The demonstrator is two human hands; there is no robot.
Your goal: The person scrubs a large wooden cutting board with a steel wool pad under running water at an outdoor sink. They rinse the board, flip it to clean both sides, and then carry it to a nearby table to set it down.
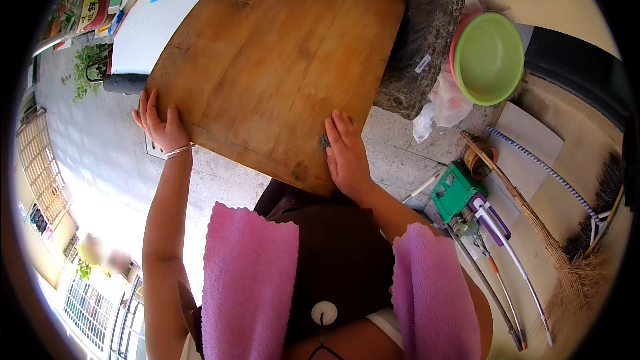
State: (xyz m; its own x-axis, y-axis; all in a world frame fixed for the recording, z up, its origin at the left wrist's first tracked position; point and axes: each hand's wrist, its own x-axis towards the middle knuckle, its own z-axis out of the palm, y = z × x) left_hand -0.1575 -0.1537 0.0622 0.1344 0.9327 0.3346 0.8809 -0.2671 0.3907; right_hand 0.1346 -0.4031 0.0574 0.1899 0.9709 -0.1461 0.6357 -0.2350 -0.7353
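A large, brown wooden board (280, 47) with worn edges and a dark knot lies in front of me, its near edge by my waist. My left hand (162, 127), with a bangle at the wrist, grips the board's near left corner, fingers over the edge and thumb on top. Close to the near right edge, my right hand (348, 157) rests on the board, fingers bent and close together. Between its thumb and fingers shows a small dark grey wad (325, 141), which looks like a scouring pad; the rest of it is hidden by the hand.
A rough stone block (423, 33) stands right of the board, beside a green basin (490, 59) and plastic bags (448, 101). Brooms (533, 217) and a green dustpan (453, 190) lean at the right. At the far left, a white table (150, 27) carries bottles. A pink towel (247, 273) hangs over my chest.
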